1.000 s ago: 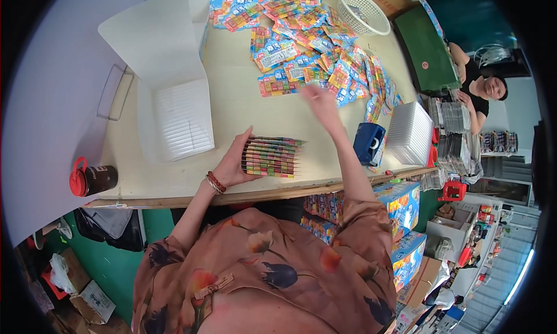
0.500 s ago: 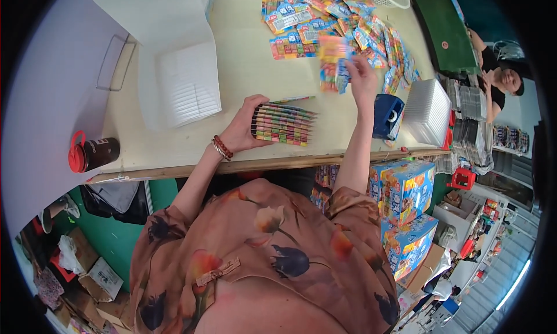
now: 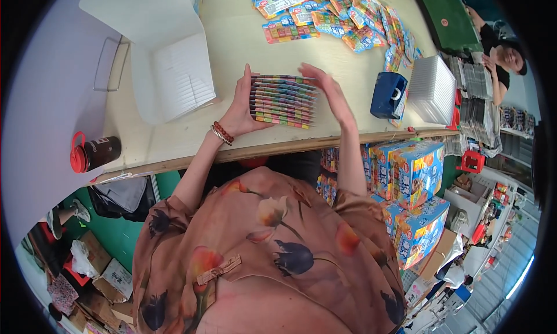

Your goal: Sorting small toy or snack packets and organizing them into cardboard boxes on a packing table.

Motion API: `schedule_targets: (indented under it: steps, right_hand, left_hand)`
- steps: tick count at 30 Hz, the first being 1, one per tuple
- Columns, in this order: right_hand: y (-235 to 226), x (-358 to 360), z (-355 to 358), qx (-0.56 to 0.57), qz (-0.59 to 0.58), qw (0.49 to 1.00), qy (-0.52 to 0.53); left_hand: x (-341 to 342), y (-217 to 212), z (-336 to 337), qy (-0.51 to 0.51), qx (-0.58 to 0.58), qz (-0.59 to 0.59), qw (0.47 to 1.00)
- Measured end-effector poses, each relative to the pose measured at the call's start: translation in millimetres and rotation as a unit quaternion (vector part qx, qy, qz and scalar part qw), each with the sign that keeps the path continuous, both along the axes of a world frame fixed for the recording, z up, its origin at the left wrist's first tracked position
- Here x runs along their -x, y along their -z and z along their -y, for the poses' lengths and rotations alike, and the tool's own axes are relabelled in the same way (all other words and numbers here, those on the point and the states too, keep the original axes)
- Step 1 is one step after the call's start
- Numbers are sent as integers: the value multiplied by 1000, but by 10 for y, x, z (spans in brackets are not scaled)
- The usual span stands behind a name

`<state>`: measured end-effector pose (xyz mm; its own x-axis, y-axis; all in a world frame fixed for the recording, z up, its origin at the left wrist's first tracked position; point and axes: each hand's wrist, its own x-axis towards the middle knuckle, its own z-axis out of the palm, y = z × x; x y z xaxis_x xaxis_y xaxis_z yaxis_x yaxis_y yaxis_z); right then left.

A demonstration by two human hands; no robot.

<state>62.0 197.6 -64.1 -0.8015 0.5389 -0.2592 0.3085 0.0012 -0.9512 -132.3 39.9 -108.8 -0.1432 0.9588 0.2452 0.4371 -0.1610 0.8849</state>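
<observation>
A stack of colourful flat packets (image 3: 284, 100) stands on edge near the front of the beige table (image 3: 243, 49). My left hand (image 3: 241, 110) grips its left side, thumb up along the end. My right hand (image 3: 328, 93) presses flat against the right end of the same stack, fingers together. More loose packets (image 3: 336, 17) lie scattered at the far side of the table.
An open white box (image 3: 168, 61) sits left of the stack. A blue tape dispenser (image 3: 387, 95) and a pile of clear trays (image 3: 432, 90) are to the right. A dark bottle with a red lid (image 3: 93, 154) lies at the left edge. Colourful cartons (image 3: 406, 177) stand under the table. Another person (image 3: 502, 52) sits far right.
My right hand came back from the scattered packets with a packet and now presses against the right end of the stack. My left hand kept hold of the stack.
</observation>
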Motion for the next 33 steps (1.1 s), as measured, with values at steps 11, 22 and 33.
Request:
schedule_targets:
  steps: [11,22,33]
  right_hand:
    - [153,15,617,47,-248,948,192]
    - [213,-157,362,128,-197,964,126]
    - [398,-112,399,-72,-165,973,146]
  left_hand:
    - [-20,-181,16,29,2,46,999]
    - [47,5,61,24,28,38,999]
    - [110,-47,59,62,42,32,997]
